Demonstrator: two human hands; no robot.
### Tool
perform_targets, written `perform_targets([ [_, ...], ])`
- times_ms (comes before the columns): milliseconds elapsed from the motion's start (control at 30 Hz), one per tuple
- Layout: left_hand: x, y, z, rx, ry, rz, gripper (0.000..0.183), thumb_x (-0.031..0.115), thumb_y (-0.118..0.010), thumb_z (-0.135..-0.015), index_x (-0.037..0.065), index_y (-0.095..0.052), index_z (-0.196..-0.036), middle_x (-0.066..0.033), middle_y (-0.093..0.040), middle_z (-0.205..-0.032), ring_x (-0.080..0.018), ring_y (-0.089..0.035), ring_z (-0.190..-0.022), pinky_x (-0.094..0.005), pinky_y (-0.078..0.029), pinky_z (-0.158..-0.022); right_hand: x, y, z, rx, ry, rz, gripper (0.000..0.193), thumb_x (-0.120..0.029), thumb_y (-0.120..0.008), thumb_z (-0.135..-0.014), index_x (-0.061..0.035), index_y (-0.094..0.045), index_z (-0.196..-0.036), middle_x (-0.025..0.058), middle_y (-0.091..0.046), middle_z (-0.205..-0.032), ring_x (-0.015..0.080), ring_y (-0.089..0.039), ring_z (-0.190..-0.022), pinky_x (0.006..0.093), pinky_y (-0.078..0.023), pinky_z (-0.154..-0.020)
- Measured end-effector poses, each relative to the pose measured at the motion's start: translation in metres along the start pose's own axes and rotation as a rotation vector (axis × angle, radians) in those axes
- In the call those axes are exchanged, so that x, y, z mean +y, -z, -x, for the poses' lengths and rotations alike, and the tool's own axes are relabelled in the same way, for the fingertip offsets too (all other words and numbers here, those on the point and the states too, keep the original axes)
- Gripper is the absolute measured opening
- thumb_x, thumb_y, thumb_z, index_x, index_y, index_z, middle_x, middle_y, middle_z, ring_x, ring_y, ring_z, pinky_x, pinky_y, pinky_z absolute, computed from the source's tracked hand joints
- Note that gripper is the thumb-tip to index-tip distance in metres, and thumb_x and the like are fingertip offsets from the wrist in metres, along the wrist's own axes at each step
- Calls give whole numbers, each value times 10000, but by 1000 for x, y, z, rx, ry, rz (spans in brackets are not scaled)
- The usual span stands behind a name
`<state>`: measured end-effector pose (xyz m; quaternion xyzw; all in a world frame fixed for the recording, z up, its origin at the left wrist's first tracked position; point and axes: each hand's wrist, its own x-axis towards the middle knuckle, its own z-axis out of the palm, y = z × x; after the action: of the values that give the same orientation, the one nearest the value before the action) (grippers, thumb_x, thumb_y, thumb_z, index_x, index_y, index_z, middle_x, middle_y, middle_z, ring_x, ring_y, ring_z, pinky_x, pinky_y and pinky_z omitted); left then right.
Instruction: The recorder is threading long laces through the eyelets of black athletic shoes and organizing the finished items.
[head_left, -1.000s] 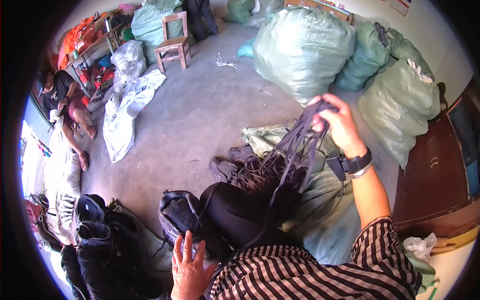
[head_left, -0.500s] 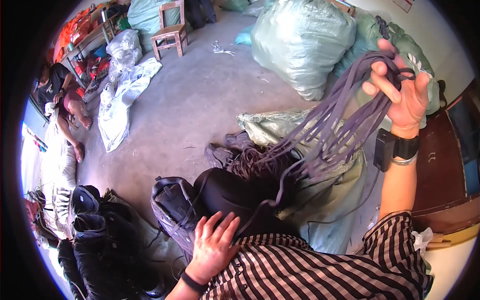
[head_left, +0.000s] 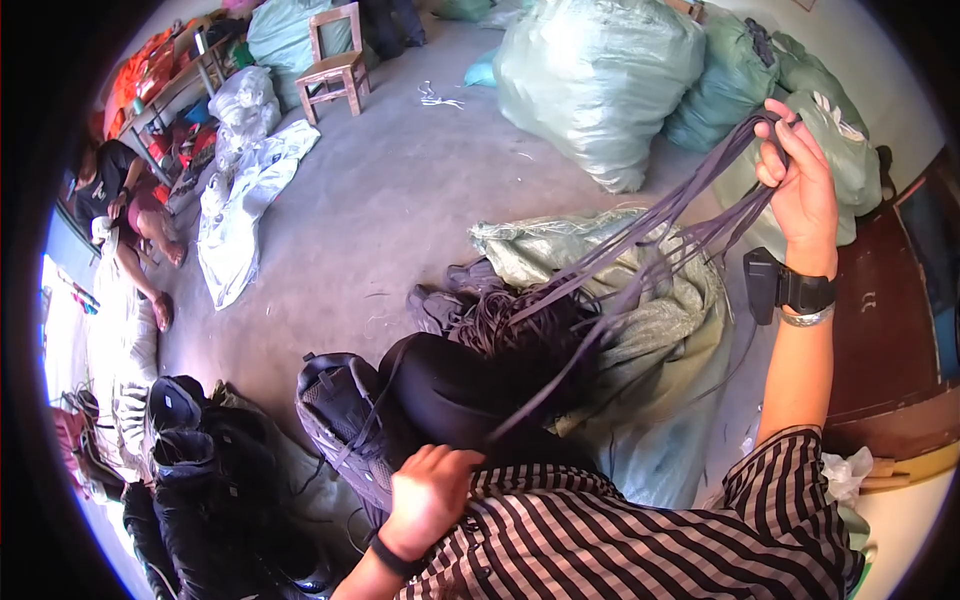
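Observation:
High on the right, my right hand [head_left: 802, 185] is closed around a looped bunch of dark grey-purple shoelaces [head_left: 690, 190], whose strands hang down toward my lap. One strand runs fairly straight to the fingertips of my left hand [head_left: 432, 495], which is closed on it low in front of my striped shirt. A dark sneaker [head_left: 345, 425] sits beside my dark-clothed knee [head_left: 440, 385], a loose lace trailing from it. Beyond the knee lies a tangled heap of laces [head_left: 530, 320], with more dark shoes [head_left: 440, 305] beside it.
Several black shoes [head_left: 190, 455] stand at lower left. A pale green woven sack [head_left: 640, 255] lies by the lace heap. Large stuffed sacks [head_left: 600, 85], a wooden chair [head_left: 335, 68] and white plastic sheeting [head_left: 255, 200] are farther back. Another person [head_left: 125, 200] sits at far left.
My left hand has closed from spread fingers, and the strand to it is straighter. My right hand has turned, its fingers drawn together, and the hanging laces have gathered into a narrower bunch.

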<state>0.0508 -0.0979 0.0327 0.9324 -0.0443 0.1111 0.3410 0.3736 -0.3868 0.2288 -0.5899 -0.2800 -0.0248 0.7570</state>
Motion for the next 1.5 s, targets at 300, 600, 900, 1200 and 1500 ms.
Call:
perform_targets([
  [300,-3,99,118,-207,1040,920,213,6,-597,-744,31,-603,-955,-46,-582,-868,-124,-547,-684,-252,-455,-572,88,65,4,622,-117,167,206,-121,-589,-862,-17,-587,-1040,68,-641,-776,81,-491,-505,238,-347,-413],
  [600,-28,51,219,-578,755,-219,214,197,-577,-758,67,-684,-890,-149,-666,-874,-294,-640,-830,-365,-498,-741,239,91,94,-601,-947,884,151,-119,-651,-764,32,-642,-759,84,-642,-657,145,-617,-559,266,-481,-514],
  [900,31,64,53,-108,427,27,335,-62,-543,-621,76,-699,-882,-116,-630,-964,-251,-587,-908,-332,-474,-804,358,-73,183,-485,-864,1115,937,-428,-780,-614,-19,-311,-1315,295,-400,-1302,389,-485,-1145,422,-414,-957],
  [1200,25,71,44,-65,402,89,280,-50,-593,-702,28,-650,-965,-123,-650,-865,-278,-634,-825,-342,-507,-751,197,-35,77,-329,-134,794,240,6,-597,-635,38,-617,-872,125,-617,-760,201,-602,-710,299,-465,-669],
  [1500,18,80,18,-36,82,-57,289,-47,-620,-685,40,-646,-960,-112,-647,-850,-276,-625,-774,-343,-503,-702,78,-23,7,-186,176,789,263,40,-543,-760,46,-618,-1012,70,-643,-986,153,-601,-897,269,-455,-839],
])
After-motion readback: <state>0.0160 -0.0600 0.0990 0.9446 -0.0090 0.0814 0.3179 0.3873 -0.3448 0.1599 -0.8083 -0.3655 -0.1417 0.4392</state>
